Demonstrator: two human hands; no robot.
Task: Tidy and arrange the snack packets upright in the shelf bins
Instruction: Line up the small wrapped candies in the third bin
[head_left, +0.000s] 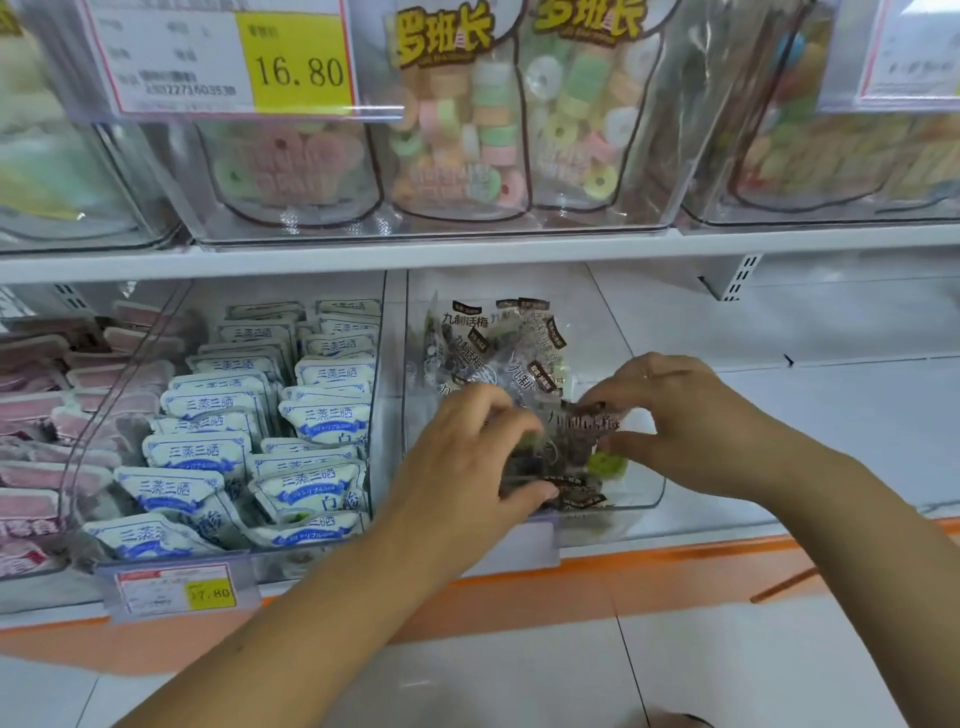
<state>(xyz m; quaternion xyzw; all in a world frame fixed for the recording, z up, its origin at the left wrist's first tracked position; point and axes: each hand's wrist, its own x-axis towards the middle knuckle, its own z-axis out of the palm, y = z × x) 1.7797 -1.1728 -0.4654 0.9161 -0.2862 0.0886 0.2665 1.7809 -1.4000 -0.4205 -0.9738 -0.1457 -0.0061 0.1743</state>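
A clear plastic bin (641, 499) on the lower shelf holds several clear packets of dark plum snacks (498, 353) with brown labels. The ones at the back lean at odd angles. Both of my hands are inside the bin's front. My left hand (467, 457) grips a bunch of front packets from the left side. My right hand (675, 415) pinches the top edge of a front plum packet (582, 423), thumb below and fingers above. A green piece shows through the wrapper near my right thumb.
The neighbouring bin on the left holds two rows of upright white-and-blue packets (311, 415), with pink packets (36, 410) further left. Candy-ring bags (457, 119) fill bins on the upper shelf. Bare white shelf (805, 374) lies right of the plum bin. Price tags hang along the shelf edges.
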